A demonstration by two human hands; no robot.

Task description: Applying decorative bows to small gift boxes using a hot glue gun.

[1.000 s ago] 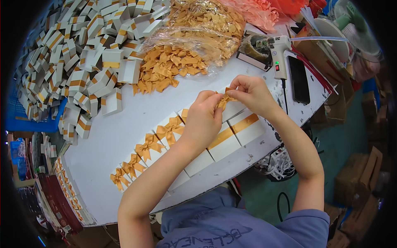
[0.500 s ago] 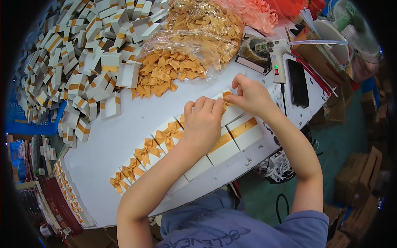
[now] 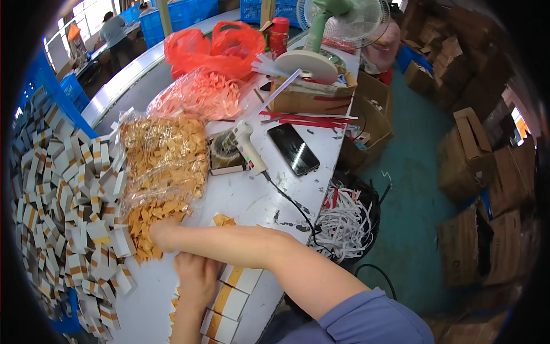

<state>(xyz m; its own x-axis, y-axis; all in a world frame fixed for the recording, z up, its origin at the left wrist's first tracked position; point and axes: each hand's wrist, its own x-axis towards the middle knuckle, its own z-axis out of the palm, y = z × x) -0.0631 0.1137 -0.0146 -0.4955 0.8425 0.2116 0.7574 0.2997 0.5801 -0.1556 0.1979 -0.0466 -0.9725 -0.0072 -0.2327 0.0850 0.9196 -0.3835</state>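
Note:
My right hand (image 3: pixel 165 234) reaches across to the near edge of a heap of gold ribbon bows (image 3: pixel 150 221) spilling from a clear plastic bag (image 3: pixel 166 155). Its fingertips are lost among the bows. Just below the right forearm, my left hand (image 3: pixel 196 278) rests over the row of small white boxes; the forearm covers its fingers. White boxes with a gold band (image 3: pixel 234 302) stand in a line beside the left hand. One gold bow (image 3: pixel 224 220) shows beyond the right forearm. More bows peek out to the left of my left wrist.
A glue gun (image 3: pixel 246 146) with a cord lies near a black phone (image 3: pixel 293 149). Loose white boxes (image 3: pixel 86 241) pile up at left. Farther back are pink ribbon bows (image 3: pixel 200 94), a red plastic bag (image 3: pixel 215 49) and a fan (image 3: pixel 326 28). Cardboard boxes (image 3: pixel 470 149) stand at right.
My view has swung up and to the right. My right hand has left the bow on the white box and crossed over my left arm to the bow heap. My left hand stays by the boxes.

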